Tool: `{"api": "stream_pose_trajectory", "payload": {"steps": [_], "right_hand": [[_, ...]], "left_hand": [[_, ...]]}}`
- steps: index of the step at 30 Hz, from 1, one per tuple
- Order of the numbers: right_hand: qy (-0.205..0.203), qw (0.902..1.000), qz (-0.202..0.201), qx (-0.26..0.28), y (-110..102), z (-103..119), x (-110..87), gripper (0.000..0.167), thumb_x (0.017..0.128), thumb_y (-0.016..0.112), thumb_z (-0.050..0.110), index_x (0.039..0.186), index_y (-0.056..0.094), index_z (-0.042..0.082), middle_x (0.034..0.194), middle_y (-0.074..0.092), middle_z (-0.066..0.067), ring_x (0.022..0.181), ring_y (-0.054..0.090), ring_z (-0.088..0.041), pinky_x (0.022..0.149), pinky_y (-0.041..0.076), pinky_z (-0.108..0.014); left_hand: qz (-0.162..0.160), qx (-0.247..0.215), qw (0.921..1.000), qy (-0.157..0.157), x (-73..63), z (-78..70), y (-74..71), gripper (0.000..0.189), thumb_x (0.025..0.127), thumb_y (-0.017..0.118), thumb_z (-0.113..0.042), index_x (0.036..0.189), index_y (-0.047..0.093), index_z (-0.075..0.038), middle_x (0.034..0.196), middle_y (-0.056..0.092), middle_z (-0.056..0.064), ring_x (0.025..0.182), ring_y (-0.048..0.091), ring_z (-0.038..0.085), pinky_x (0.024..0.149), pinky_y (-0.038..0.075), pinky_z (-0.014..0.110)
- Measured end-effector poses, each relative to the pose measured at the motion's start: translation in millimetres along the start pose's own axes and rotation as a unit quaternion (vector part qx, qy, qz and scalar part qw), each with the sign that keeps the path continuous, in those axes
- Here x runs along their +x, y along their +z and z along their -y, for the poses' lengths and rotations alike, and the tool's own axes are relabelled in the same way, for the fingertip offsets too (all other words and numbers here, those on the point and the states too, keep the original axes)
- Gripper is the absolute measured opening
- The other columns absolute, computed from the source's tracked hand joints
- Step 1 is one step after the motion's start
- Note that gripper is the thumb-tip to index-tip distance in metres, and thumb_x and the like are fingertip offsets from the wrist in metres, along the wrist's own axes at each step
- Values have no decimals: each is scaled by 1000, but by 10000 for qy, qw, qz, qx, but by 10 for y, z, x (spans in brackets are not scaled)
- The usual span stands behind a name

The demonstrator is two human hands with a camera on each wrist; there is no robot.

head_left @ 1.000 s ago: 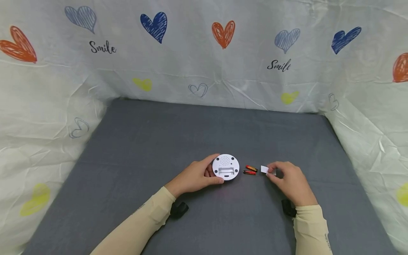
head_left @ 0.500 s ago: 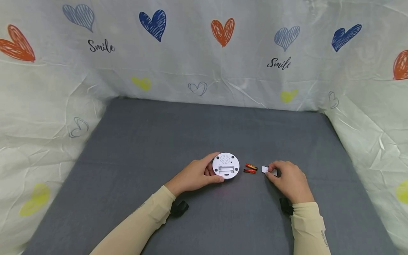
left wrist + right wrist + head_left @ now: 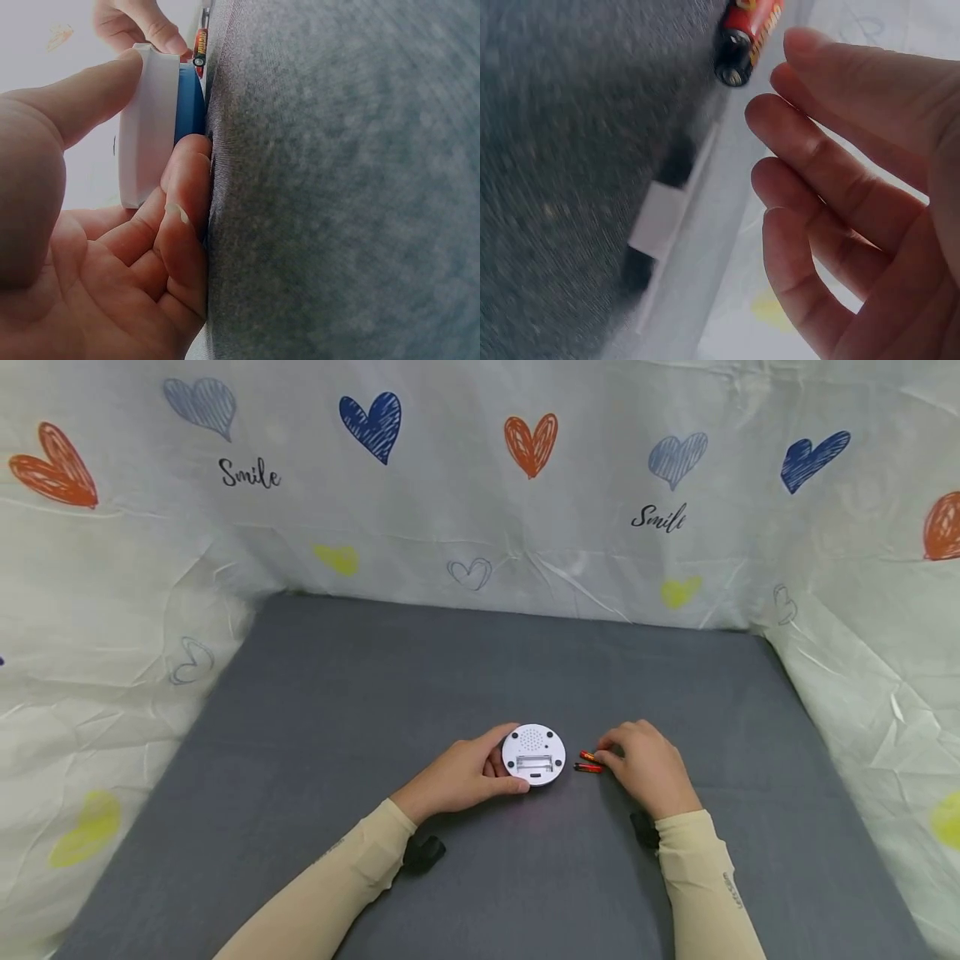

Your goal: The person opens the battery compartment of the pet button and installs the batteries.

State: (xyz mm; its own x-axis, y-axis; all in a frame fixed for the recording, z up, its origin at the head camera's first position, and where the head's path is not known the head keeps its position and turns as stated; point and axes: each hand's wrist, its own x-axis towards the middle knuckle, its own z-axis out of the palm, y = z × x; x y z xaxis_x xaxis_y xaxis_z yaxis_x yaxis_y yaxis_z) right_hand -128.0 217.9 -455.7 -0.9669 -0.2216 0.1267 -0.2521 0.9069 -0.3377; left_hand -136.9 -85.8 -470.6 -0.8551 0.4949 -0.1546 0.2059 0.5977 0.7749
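Note:
My left hand (image 3: pixel 468 770) grips a round white device (image 3: pixel 533 745) by its left side, thumb on the near edge. The device's underside faces up, showing an open battery compartment with metal contacts. Its lower part is blue in the left wrist view. Right of it, two red batteries (image 3: pixel 588 767) lie on the cloth. My right hand (image 3: pixel 645 764) is over their right end, thumb and fingers bent loosely. In the right wrist view, its fingertips (image 3: pixel 806 45) are beside a battery (image 3: pixel 754 26), with a gap. A small white piece with dark ends (image 3: pixel 658 219) lies nearby, hidden in the head view.
A grey cloth (image 3: pixel 420 668) covers the work surface. White sheets (image 3: pixel 450 510) printed with hearts and "Smile" stand behind it and at both sides. A black band (image 3: pixel 423 855) sits at the left wrist, and another (image 3: pixel 645 829) at the right.
My right hand has let go of the small white piece and moved left to the batteries. The left hand still holds the device in about the same place.

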Motion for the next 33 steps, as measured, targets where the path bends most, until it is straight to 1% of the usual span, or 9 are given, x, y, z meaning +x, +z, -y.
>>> {"api": "stream_pose_trajectory", "payload": {"steps": [6,11,17,22,25,27,33], "right_hand": [[-59,10000,-19,11,37,19,-3,7,89,90,15,94,85,16,94,78,0,90,63,-22,74,55,-42],[-156,9998,-88,-89,59,24,1,6,89,89,13,92,85,14,91,77,-2,89,63,-23,74,55,-43],[-149,9998,-149,-60,64,46,-7,6,91,88,16,94,83,15,94,76,-1,92,63,-23,74,55,-43],[-290,9986,-404,156,28,118,-12,7,93,87,20,98,82,17,95,75,0,92,63,-21,75,54,-43],[-472,9965,-614,321,-2,214,-7,8,94,87,20,99,81,18,96,76,1,94,64,-20,76,54,-43],[-676,9942,-741,395,-12,292,-7,8,93,87,20,99,81,19,97,75,1,95,64,-20,76,54,-42],[-1466,9831,-991,461,34,497,-15,11,92,89,17,96,79,17,93,72,3,94,63,-17,76,56,-37]], "left_hand": [[1,-9,10000,56,0,-19,6,82,91,85,-52,161,44,-35,92,66,-9,77,65,9,73,53,29],[21,6,10000,71,1,-19,6,82,92,85,-52,160,44,-35,92,67,-9,77,66,9,73,53,29],[6,14,10000,88,-4,-14,9,82,92,86,-51,160,45,-34,91,67,-9,77,66,9,73,53,29],[4,-22,10000,76,-11,-18,8,81,92,86,-50,160,45,-34,91,67,-8,76,66,9,73,53,28],[18,-29,10000,90,-18,-20,3,81,92,85,-51,160,45,-34,91,67,-8,75,65,9,72,53,28],[32,-30,9999,102,-20,-21,-1,81,93,84,-52,161,45,-33,91,67,-8,75,65,10,70,52,28],[58,-17,9999,127,-9,-9,5,83,93,84,-53,162,44,-32,90,67,-8,73,64,10,67,51,28]]}}
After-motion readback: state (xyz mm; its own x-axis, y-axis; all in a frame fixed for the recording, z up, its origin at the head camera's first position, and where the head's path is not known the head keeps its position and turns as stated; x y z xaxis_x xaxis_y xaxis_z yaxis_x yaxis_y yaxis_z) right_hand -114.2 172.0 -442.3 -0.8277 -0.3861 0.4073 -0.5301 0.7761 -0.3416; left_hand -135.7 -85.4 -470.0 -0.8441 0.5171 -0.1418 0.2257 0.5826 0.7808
